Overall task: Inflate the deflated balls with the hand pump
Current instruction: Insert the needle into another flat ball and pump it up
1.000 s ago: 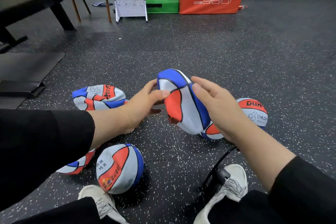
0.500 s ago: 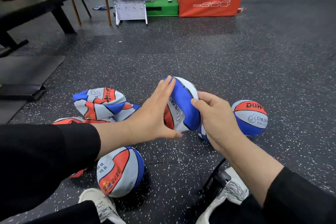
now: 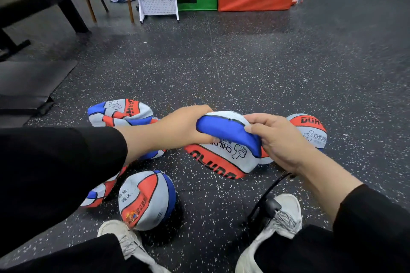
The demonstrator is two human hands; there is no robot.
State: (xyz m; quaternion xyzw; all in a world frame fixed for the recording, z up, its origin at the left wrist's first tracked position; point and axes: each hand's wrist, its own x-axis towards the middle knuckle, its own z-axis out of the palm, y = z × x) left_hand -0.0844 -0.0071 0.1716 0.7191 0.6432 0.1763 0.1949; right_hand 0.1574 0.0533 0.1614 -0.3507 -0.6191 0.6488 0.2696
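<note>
Both hands, left hand [image 3: 184, 126] and right hand [image 3: 277, 139], clutch the limp, light deflated ball [image 3: 224, 150] just above the floor [image 3: 244, 68]; it folds easily, so I'd grasp beside the valve.

Both hands grip a limp, deflated blue, white and orange rubber ball [image 3: 224, 150] above the speckled black rubber floor [image 3: 255, 68]: left hand [image 3: 186, 126] at its left end, right hand [image 3: 277, 137] at its right. An inflated matching ball [image 3: 147, 199] rests near the left white shoe [image 3: 124, 239].
</note>
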